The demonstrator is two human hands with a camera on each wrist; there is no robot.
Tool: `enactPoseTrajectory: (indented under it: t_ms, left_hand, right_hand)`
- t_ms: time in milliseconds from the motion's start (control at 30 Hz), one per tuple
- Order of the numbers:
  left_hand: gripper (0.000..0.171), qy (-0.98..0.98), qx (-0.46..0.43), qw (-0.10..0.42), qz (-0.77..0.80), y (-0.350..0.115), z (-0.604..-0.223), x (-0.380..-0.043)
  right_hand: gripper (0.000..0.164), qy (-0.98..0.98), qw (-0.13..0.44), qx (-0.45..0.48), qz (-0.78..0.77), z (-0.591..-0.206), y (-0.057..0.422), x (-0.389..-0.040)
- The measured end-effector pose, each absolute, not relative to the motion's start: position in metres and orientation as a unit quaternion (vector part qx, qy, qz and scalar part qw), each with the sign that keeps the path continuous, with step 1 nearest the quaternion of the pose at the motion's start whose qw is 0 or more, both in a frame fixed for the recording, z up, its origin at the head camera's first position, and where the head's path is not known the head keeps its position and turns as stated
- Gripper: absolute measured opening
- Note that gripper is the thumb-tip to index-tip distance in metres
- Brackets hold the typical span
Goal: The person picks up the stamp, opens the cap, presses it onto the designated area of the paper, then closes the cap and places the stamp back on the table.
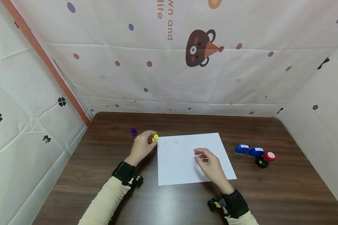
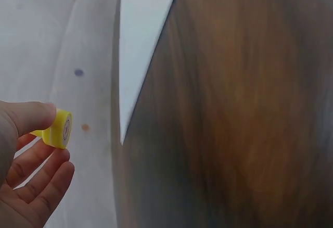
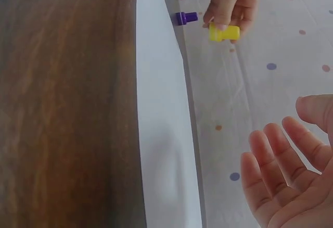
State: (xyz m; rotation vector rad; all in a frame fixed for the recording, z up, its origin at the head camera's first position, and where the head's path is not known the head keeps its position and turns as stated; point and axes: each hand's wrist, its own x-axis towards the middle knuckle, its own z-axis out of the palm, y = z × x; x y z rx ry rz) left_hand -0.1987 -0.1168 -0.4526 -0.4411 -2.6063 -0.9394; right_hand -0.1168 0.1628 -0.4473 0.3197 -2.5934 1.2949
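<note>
My left hand (image 1: 141, 147) pinches a small yellow stamp (image 1: 155, 137) between thumb and fingers, near the upper left corner of a white sheet of paper (image 1: 186, 162). In the left wrist view, the round printed face of the yellow stamp (image 2: 66, 130) is visible. Two small faint prints (image 1: 176, 142) mark the top left of the sheet. Over the paper's right half hovers my right hand (image 1: 211, 165), fingers loosely bent and holding nothing. A purple stamp (image 1: 133, 131) stands on the table just beyond my left hand.
Right of the paper lie two blue stamps (image 1: 242, 149), a red stamp (image 1: 269, 156) and a black round item (image 1: 261, 162) close together. The brown wooden table (image 1: 101, 175) meets a printed cloth wall (image 1: 169, 78) at the back, with white cloth on both sides.
</note>
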Motion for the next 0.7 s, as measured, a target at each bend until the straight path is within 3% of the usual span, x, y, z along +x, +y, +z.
enactPoseTrajectory:
  t_ms: [700]
  left_hand:
    - [0.031,-0.959,-0.084,0.087,-0.254,-0.139,-0.461,-0.246]
  right_hand:
    - [0.026,-0.882,0.126,0.105,0.441,-0.45,0.171,-0.114]
